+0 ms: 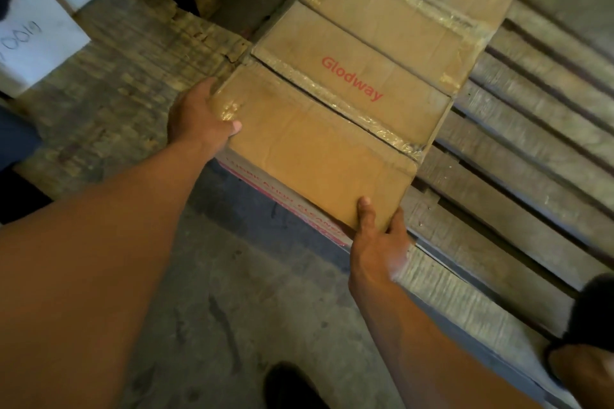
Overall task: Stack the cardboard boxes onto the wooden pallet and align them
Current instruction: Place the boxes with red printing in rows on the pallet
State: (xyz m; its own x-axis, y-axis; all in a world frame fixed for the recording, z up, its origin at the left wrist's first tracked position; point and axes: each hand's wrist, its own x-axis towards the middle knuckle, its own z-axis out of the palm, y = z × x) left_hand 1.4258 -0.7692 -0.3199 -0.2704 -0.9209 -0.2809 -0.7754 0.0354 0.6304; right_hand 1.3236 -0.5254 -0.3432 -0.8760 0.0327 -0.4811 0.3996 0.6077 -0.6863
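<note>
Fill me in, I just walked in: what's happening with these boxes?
A person grips the nearest cardboard box with both hands, the left hand at its left corner, the right hand at its near right corner. It is at the near end of the row on the wooden pallet, beside the Glodway box.

The nearest cardboard box [315, 156] is coloured plain tan on top, with its side printed red on white; the next box [352, 76] is lettered in red. The wooden pallet [531, 159] is weathered grey-brown, the floor [232, 309] grey with dark stains.
</note>
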